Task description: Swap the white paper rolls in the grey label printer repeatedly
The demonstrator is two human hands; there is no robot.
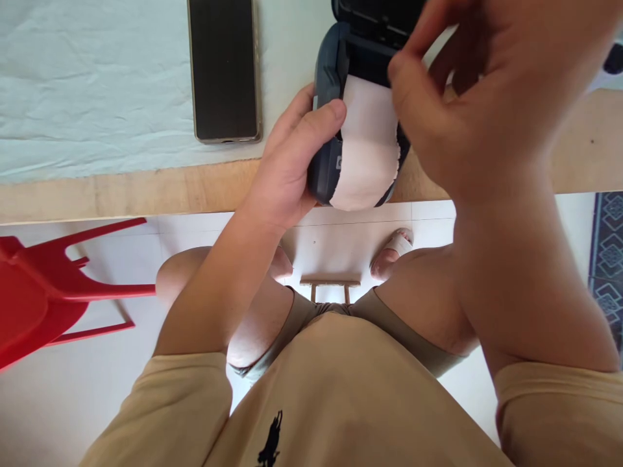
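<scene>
A dark blue portable receipt printer (324,165) is tilted at the table's front edge, its black lid (372,19) raised away from the body. From its paper bay a white paper strip (370,143) with ragged edges curls down over the front. My left hand (296,143) wraps round the printer's left side, thumb on the rim beside the paper. At the upper right of the bay, close to the lid's hinge side, my right hand (462,84) has thumb and forefinger pinched together. Whatever lies between those fingertips is hidden.
A smartphone (224,71) with a dark screen lies left of the printer on a pale cloth (97,84). The wooden table edge (121,191) runs across in front of me. On the floor at left stands a red plastic chair (29,292); a patterned dark surface (608,259) is at far right.
</scene>
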